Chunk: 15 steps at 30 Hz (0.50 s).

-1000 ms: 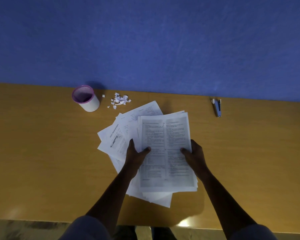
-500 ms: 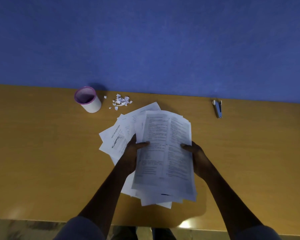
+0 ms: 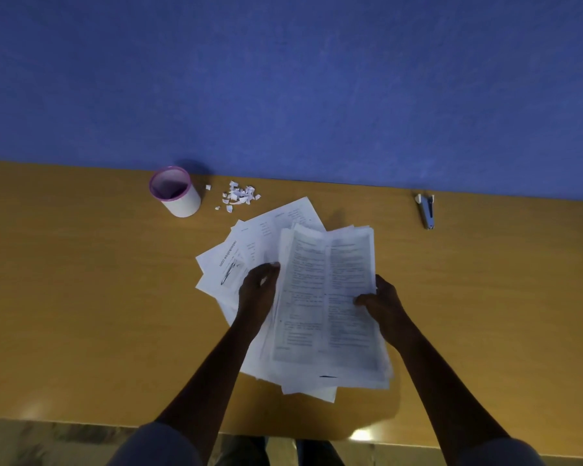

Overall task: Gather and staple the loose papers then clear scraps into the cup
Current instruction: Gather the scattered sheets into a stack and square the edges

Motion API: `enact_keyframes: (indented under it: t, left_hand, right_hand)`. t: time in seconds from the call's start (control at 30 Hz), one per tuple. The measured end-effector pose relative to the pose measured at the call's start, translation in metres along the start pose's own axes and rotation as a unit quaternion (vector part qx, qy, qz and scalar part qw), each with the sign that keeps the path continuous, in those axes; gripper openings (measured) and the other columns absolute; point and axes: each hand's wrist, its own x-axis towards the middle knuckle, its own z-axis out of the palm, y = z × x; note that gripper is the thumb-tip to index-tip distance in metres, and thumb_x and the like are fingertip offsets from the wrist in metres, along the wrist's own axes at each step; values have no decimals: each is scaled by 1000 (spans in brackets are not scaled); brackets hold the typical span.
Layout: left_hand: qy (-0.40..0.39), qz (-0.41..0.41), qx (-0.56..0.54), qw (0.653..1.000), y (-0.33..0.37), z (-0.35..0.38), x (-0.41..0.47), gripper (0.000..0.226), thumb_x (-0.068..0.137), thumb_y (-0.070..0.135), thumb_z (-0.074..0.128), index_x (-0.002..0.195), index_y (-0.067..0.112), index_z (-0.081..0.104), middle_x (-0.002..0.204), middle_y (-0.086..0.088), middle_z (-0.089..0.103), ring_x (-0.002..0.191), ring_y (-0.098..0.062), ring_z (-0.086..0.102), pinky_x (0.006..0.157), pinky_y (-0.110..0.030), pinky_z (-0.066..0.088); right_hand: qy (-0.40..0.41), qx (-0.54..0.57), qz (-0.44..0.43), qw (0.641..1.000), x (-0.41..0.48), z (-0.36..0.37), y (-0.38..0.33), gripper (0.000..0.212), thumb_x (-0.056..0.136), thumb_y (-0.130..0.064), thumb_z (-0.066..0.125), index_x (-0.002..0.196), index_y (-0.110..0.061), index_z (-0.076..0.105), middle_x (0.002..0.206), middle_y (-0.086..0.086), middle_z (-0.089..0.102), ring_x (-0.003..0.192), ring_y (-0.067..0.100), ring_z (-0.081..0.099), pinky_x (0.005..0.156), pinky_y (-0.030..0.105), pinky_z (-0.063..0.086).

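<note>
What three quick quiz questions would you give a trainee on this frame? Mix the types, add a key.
1. True or false: the scraps are already inside the cup.
2. Which hand is nearer the stapler: A) the left hand B) the right hand?
3. Fill in: both hands grip the stack of papers, while other sheets lie fanned on the ____ beside the left hand.

Key
1. False: they lie on the table, just right of the cup in the head view.
2. B: the stapler lies untouched at the far right, by the wall.
3. table
</note>
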Motion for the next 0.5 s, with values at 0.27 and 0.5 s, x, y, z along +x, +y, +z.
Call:
enact_keyframes:
  t: [0.27, 0.5]
  left_hand:
    - [133, -71, 203, 967, -1, 10, -2, 64, 90, 14, 70, 147, 10, 42, 156, -16, 37, 141, -41, 35, 110, -56, 41]
    - [94, -88, 189, 973, 1, 7, 2, 66, 89, 10, 68, 148, 6, 40, 150, -18, 46, 135, -40, 50, 108, -50, 45]
  right_hand:
    - [63, 30, 41, 997, -2, -7, 14, 51, 66, 6, 68, 117, 0, 70, 112, 19, 75, 103, 36, 71, 79, 46, 62]
    - [94, 58, 70, 991, 0, 2, 26, 41, 79, 21, 63, 117, 4, 67, 96, 10, 74, 87, 31, 70, 64, 32, 61]
